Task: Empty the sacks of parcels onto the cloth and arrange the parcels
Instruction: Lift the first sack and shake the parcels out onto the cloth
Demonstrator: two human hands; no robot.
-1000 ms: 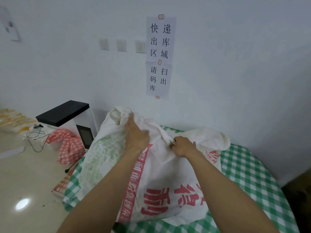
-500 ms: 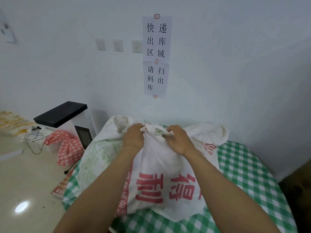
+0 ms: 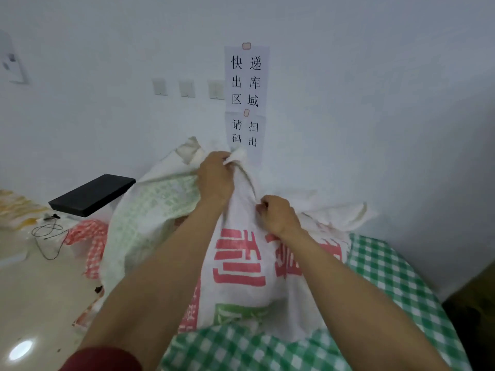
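Note:
A white woven sack with red characters (image 3: 241, 263) stands on the green checked cloth (image 3: 396, 285). My left hand (image 3: 215, 178) grips its bunched top corner and holds it high. My right hand (image 3: 278, 214) pinches the sack's fabric lower and to the right. Behind it on the left leans a second sack with faint green print (image 3: 150, 223). A third white sack (image 3: 337, 215) lies slumped at the back right against the wall. No parcels show; the sacks hide their contents.
A black-topped white cabinet (image 3: 91, 195) stands at the left by the wall. A red checked cloth (image 3: 89, 239) and a black cable (image 3: 48, 234) lie on the glossy floor. Paper signs (image 3: 246, 97) hang on the wall.
My left hand has lifted the sack's top corner upward, and my right hand has dropped lower and moved apart from it. The sack now stands taller.

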